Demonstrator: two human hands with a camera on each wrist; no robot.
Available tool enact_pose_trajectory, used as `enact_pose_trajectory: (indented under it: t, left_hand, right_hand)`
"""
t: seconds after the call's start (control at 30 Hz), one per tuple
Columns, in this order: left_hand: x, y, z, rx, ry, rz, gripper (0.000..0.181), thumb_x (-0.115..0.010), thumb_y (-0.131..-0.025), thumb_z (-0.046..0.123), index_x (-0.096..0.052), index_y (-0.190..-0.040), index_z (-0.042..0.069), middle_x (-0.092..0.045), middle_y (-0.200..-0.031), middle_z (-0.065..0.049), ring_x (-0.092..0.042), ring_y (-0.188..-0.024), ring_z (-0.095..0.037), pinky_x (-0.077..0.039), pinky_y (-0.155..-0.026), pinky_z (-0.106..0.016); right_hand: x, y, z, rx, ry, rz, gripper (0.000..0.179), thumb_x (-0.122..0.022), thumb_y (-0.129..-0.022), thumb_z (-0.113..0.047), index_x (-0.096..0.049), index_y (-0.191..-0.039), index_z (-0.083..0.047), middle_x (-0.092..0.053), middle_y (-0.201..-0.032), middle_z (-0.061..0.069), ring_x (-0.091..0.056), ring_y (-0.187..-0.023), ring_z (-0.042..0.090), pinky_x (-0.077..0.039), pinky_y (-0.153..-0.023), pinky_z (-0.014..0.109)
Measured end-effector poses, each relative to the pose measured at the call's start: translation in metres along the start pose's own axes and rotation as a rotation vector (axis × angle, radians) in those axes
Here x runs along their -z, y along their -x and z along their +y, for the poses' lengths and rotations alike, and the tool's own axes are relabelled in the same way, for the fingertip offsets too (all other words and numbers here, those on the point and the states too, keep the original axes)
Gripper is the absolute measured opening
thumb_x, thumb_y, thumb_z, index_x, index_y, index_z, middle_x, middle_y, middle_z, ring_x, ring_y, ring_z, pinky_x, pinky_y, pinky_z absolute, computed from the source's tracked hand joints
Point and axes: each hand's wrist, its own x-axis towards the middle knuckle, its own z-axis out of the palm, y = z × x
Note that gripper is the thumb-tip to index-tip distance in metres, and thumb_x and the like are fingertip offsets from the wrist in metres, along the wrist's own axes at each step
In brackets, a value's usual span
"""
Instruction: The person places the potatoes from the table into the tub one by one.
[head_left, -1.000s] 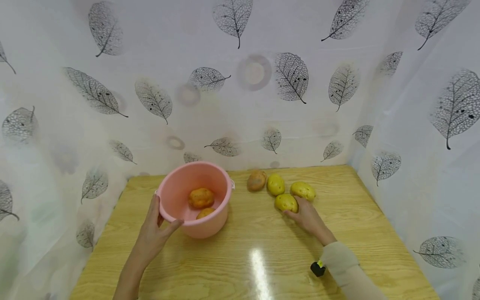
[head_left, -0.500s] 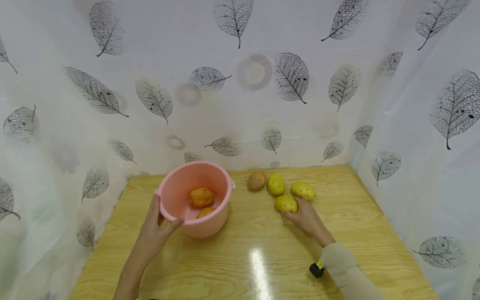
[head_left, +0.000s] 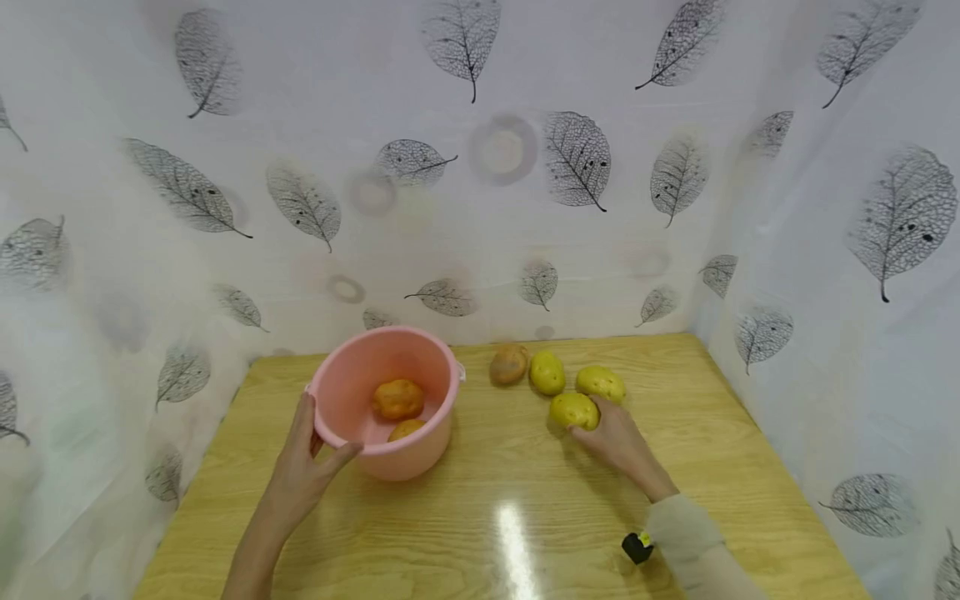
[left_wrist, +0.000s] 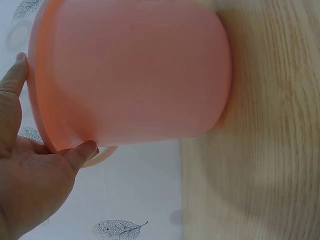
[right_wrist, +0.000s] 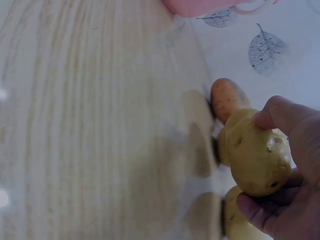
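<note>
My left hand (head_left: 300, 475) grips the rim of a pink bucket (head_left: 411, 460) at its near left side. In the left wrist view, the bucket's outer wall (left_wrist: 145, 75) fills the top and the hand (left_wrist: 35, 180) spans the rim. Two brownish potatoes (head_left: 397, 399) lie inside, one partly hidden by the near wall. On the right, my right hand (head_left: 618, 442) holds a yellow potato (head_left: 574, 412) between thumb and fingers. The right wrist view shows this potato (right_wrist: 257, 155) pinched in the hand (right_wrist: 295, 165), overlapping the potatoes behind.
Behind the held potato, two more yellow potatoes (head_left: 547, 372) and a brown potato (head_left: 509, 364) lie on the wooden table (head_left: 420, 533). A small black object (head_left: 637, 547) is by the right sleeve (head_left: 682, 529). Leaf-patterned sheeting (head_left: 495, 233) closes in the back and sides.
The head view has shifted slightly. Relative to the other potatoes, the held potato has moved a little to the right. The left hand stays on the bucket rim.
</note>
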Motion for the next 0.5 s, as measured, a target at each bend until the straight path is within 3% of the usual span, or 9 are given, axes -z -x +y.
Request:
enact_pose_trajectory:
  t: [0.2, 0.5]
  left_hand:
    - [-0.001, 0.0, 0.0, -0.002, -0.005, 0.003, 0.109, -0.075, -0.098, 0.022, 0.011, -0.165, 0.017, 0.013, -0.171, -0.015, -0.015, -0.154, -0.043, -0.025, -0.104, -0.001]
    - [0.0, 0.001, 0.003, 0.006, -0.026, 0.001, 0.111, -0.076, -0.097, 0.018, 0.011, -0.165, 0.014, 0.012, -0.17, -0.017, -0.015, -0.153, -0.044, -0.025, -0.105, -0.002]
  right_hand:
    - [0.026, -0.003, -0.021, 0.012, 0.032, 0.012, 0.066, -0.078, -0.086, -0.025, -0.056, -0.132, 0.016, -0.067, -0.116, 0.028, -0.064, -0.093, 0.031, -0.056, -0.077, 0.045]
    - [0.062, -0.014, -0.043, 0.046, 0.022, 0.022, 0.062, -0.077, -0.089, -0.025, -0.056, -0.132, 0.014, -0.065, -0.104, 0.021, -0.057, -0.078, 0.024, -0.047, -0.062, 0.032]
